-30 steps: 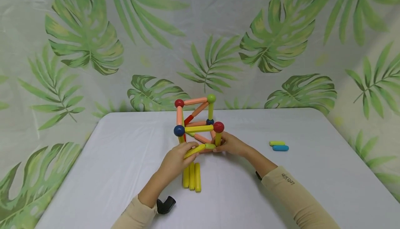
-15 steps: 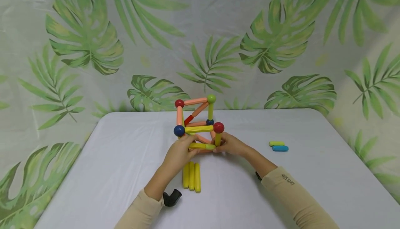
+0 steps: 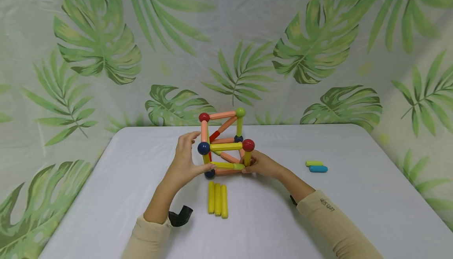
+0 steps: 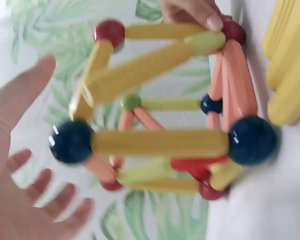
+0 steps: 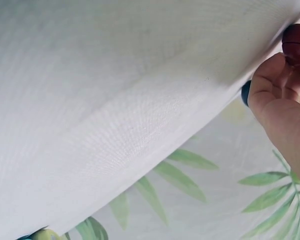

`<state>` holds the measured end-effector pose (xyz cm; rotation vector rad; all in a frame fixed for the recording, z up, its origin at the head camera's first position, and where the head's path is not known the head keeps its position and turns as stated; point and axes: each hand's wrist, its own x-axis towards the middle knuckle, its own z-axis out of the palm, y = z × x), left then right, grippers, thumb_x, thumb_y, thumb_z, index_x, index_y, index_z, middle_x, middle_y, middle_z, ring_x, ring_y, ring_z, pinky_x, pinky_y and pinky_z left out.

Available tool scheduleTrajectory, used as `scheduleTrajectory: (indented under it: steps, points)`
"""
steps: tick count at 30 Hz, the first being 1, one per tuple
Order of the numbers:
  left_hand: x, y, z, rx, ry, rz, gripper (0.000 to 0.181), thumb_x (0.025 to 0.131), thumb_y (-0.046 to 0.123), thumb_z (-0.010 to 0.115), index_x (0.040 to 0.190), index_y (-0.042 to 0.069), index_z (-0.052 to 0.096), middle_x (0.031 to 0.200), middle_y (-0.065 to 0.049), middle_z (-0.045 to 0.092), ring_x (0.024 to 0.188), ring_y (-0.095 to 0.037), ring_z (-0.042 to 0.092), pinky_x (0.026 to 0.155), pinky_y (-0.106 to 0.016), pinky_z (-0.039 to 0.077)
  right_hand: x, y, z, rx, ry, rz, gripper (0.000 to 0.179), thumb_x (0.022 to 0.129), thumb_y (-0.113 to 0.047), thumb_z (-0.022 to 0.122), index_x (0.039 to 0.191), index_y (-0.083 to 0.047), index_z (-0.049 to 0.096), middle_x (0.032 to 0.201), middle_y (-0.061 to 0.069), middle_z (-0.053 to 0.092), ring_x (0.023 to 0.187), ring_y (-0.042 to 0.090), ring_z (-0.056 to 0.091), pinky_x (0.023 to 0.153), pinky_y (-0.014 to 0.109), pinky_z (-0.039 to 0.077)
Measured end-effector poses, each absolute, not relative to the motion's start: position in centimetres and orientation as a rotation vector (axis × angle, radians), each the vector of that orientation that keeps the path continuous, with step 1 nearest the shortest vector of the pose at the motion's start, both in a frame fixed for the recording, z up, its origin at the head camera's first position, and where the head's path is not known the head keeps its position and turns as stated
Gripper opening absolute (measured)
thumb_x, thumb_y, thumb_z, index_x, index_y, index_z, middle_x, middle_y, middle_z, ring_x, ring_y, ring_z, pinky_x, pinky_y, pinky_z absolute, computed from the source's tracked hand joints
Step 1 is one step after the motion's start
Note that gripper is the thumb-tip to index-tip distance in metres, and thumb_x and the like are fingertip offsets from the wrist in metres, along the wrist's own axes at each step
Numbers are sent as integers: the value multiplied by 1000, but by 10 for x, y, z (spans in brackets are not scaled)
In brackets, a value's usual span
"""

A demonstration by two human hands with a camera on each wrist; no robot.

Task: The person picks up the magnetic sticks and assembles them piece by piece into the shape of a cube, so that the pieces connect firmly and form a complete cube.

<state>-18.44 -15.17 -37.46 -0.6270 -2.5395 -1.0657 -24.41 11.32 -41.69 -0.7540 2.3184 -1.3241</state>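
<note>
A cube-like frame of magnetic sticks and balls stands mid-table; its upper front bar is a yellow stick point(image 3: 226, 146). My right hand point(image 3: 263, 163) holds the lower right front red ball point(image 4: 233, 32), mostly hidden in the head view, with a fingertip where a light green stick point(image 4: 205, 43) meets it. From that stick a loose-looking yellow stick point(image 4: 135, 72) runs on, slanting across the front in the left wrist view; whether its far end touches the frame, I cannot tell. Left of the frame, my left hand point(image 3: 182, 166) has its fingers spread, holding nothing.
Several yellow sticks point(image 3: 217, 200) lie side by side in front of the frame. Off to the right, a short green stick point(image 3: 314, 163) and a blue stick point(image 3: 318, 169) lie on the white tabletop point(image 3: 354, 212). A leaf-patterned cloth hangs behind.
My left hand first swung the yellow stick up level against the frame's front, then let go and moved left with fingers spreading. My right hand stayed at the lower right corner.
</note>
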Motion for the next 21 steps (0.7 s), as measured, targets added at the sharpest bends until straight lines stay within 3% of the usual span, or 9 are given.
scheduleTrajectory:
  steps: [2, 4, 8, 12, 15, 21]
  points:
    - [-191, -158, -382, -538, -2644, -1370, 100, 64, 31, 82, 138, 15, 18, 130, -14, 27, 117, -29, 32, 95, -45, 33, -249, 115, -426, -763, 2325, -1326, 28, 80, -4, 67, 104, 3, 55, 92, 6, 56, 82, 21, 50, 74, 34, 42]
    - [-194, -160, -386, -481, -2690, -1647, 99, 67, 27, 80, 140, 13, 15, 132, -15, 29, 120, -32, 33, 97, -48, 29, -254, 118, -435, -763, 2334, -1323, 29, 79, -6, 68, 104, 2, 56, 92, 6, 57, 82, 21, 50, 75, 34, 42]
    - [-196, -154, -394, -539, -2610, -1967, 71, 75, 10, 73, 132, -1, 32, 122, -21, 44, 113, -38, 41, 96, -50, 29, -257, 119, -441, -756, 2353, -1314, 29, 79, -11, 69, 104, -3, 56, 93, 5, 56, 83, 20, 50, 76, 34, 42]
    - [-201, -146, -407, -537, -2466, -2109, 46, 80, 4, 67, 119, -6, 45, 110, -16, 52, 102, -30, 47, 91, -42, 36, -256, 119, -440, -724, 2358, -1313, 29, 79, -14, 69, 104, -5, 56, 94, 5, 56, 84, 21, 50, 75, 33, 42]
    - [-206, -143, -420, -450, -2405, -2157, 41, 82, 10, 66, 118, -4, 48, 105, -10, 53, 94, -23, 49, 83, -34, 42, -256, 118, -440, -710, 2359, -1316, 30, 79, -14, 69, 104, -4, 56, 93, 6, 56, 83, 21, 50, 74, 33, 42]
    - [-212, -140, -433, -344, -2304, -2236, 38, 83, 15, 65, 116, 2, 51, 100, -11, 55, 86, -22, 51, 73, -29, 46, -257, 118, -440, -730, 2348, -1324, 29, 79, -13, 69, 103, -3, 56, 91, 6, 57, 80, 20, 50, 71, 32, 42]
